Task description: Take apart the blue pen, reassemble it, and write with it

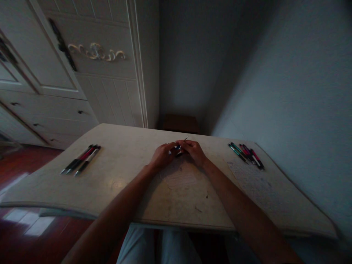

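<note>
My left hand and my right hand meet at the middle of the pale table. Both hold one blue pen between their fingertips; its thin tip sticks out up and to the right. The pen's body is mostly hidden by my fingers. Three dark pens lie side by side on the table's left part. A bunch of several coloured pens, green, pink and red, lies on the right part.
A sheet of paper lies on the table below the coloured pens. A white wardrobe stands behind on the left, a plain wall on the right. A dark box sits in the corner beyond the table.
</note>
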